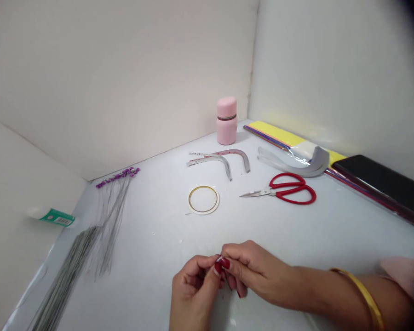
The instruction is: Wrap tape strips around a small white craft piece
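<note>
Left hand (193,289) and right hand (253,271) are curled nearly shut, fingertips pinched together; anything held is hidden.
Thin wires (65,276) are laid far left on the white table (152,257), a tape ring (203,200) beyond the hands, red scissors (290,191) farther right.

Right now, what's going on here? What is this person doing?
A person has their left hand and right hand together near the front of a white work surface, their fingers pinching something too small to make out. Neither hand touches anything else. Farther off lie a narrow roll of tape, red-handled scissors, and thin wires tipped with purple beads. A pink bottle stands near the back wall.
</note>
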{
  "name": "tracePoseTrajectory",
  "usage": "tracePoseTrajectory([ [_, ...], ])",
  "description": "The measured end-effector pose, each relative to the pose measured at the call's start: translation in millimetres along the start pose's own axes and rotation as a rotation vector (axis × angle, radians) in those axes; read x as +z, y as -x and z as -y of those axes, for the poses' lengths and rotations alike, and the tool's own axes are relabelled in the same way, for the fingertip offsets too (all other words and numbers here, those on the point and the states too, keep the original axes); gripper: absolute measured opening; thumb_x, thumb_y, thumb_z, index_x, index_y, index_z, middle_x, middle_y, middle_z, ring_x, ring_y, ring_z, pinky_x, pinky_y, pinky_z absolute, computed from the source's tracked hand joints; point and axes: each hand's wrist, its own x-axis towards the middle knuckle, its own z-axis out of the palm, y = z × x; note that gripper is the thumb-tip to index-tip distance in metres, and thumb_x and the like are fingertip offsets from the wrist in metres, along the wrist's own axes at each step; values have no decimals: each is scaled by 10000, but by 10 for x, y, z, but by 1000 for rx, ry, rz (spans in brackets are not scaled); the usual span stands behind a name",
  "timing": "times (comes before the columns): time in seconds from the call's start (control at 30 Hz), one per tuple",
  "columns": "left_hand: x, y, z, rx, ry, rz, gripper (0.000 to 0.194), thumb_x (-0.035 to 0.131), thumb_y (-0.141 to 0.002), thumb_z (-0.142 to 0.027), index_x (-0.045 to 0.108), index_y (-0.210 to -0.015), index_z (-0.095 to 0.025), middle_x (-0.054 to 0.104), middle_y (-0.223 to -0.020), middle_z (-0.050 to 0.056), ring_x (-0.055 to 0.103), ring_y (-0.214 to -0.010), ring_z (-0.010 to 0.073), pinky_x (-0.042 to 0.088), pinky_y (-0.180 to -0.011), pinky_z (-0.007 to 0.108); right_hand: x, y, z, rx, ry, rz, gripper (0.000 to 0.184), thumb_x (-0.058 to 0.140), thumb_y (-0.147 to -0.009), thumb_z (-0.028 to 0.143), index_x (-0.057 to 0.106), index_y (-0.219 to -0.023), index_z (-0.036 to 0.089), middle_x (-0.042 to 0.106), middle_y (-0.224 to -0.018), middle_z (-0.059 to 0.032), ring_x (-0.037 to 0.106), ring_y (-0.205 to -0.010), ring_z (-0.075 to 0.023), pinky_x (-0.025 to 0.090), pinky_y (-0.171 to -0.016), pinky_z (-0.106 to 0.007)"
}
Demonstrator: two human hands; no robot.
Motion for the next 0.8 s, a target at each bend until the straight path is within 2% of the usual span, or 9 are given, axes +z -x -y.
tracePoseTrajectory([
  [0.2,-30,-22,-13,-126,134,76,224,747,-602,-329,713,-709,-135,623,-532,17,519,-527,93,399,-554,206,-11,-35,-7,62,-300,63,389,380,-866,477,483,-721,130,495,-558,22,447,-436,-51,339,-431,-157],
  [0.33,-23,-17,-44,-131,151,82,176,769,-576,-299,710,-679,-169,635,-531,4,522,-517,84,393,-543,196,-30,-41,-12,92,-421,150,387,409,-851,484,480,-728,124,506,-535,24,452,-403,-42,322,-408,-143],
  [0.47,-54,-21,-27,-76,95,93,220,769,-576,-300,725,-752,-176,662,-580,17,542,-549,97,405,-585,219,-39,-43,-7,106,-428,155,392,441,-832,494,480,-720,120,507,-519,26,451,-393,-39,313,-396,-137],
  [0.63,-134,-55,85,-125,126,149,186,753,-598,-288,680,-708,-157,676,-598,46,590,-570,163,415,-613,304,-33,-43,-11,135,-454,138,399,455,-818,508,463,-697,128,515,-517,25,455,-391,-41,302,-387,-136],
  [0.8,-126,-59,147,-74,130,136,191,744,-611,-294,631,-676,-154,641,-557,25,558,-518,144,408,-564,286,-27,-35,-7,123,-424,130,395,446,-821,514,462,-719,133,516,-540,28,448,-398,-37,302,-392,-138],
])
